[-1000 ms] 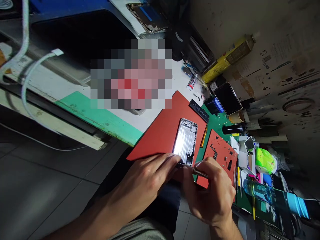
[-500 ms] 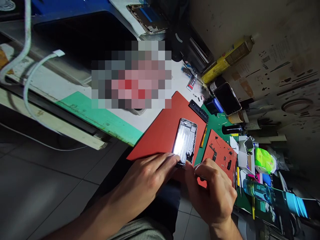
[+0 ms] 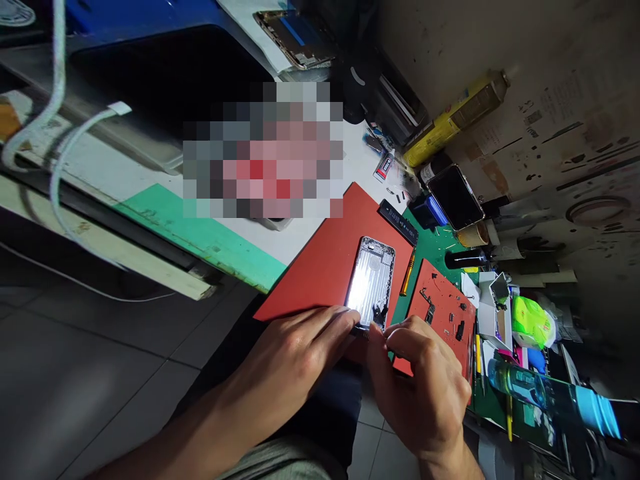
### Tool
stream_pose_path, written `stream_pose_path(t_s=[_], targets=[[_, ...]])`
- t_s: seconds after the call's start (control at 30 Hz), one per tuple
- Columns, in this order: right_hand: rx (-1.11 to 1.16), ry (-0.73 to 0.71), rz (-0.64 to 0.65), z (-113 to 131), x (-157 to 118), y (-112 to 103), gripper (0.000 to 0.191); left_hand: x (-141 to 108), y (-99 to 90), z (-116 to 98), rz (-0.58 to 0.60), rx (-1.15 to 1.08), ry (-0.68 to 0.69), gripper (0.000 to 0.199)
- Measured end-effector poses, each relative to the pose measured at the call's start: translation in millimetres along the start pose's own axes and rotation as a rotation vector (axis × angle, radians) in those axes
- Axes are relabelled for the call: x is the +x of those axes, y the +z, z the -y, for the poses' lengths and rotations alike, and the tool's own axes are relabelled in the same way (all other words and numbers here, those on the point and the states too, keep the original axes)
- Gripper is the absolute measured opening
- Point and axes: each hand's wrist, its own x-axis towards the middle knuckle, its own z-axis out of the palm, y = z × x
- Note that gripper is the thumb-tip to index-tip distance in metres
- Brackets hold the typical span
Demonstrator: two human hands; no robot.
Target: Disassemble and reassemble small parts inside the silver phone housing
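The left hand (image 3: pixel 313 357) lies with its fingers bunched on the lower left of an open phone housing (image 3: pixel 373 270); its thumb is hidden, so whether it clamps the frame cannot be told. The right hand (image 3: pixel 423 380) is at the lower right end, thumb and curled forefinger drawn close together; what they pinch, if anything, is not discernible. The two hands are near each other but apart.

The housing is a shallow rounded rectangle with a dark rim. Its inner face is bright and metallic, ribbed with glare lines, with black fragments at the lower right. It sits over a smooth, matte red mat (image 3: pixel 315 267).

Just beyond its upper right lies a flat black slab (image 3: pixel 399 222) with pale print, next to a slender screwdriver (image 3: pixel 409 272) with an amber, glossy handle. A second red mat (image 3: pixel 417 300) bears small dark parts of irregular outline. Both mats adjoin a green work surface (image 3: pixel 436 243).

Farther right: a white open-topped box (image 3: pixel 487 323), a crinkled lime-green packet (image 3: pixel 531 323) and a translucent blue bottle (image 3: pixel 525 383) on its side. Pale floor tiles (image 3: pixel 100 373) with dark joints show at lower left.
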Motion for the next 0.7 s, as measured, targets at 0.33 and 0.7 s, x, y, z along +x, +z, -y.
stream_pose_path(t_s=[0.33,0.7], targets=[[-0.049,-0.031,-0.025,-2,5,1,0.021,-3,2.6,3,0.015,0.005,-0.001,0.031],[0.086,0.3,-0.418,-22,-63,-35,0.035,9,-9.1,0,0.059,0.137,0.108,0.021]])
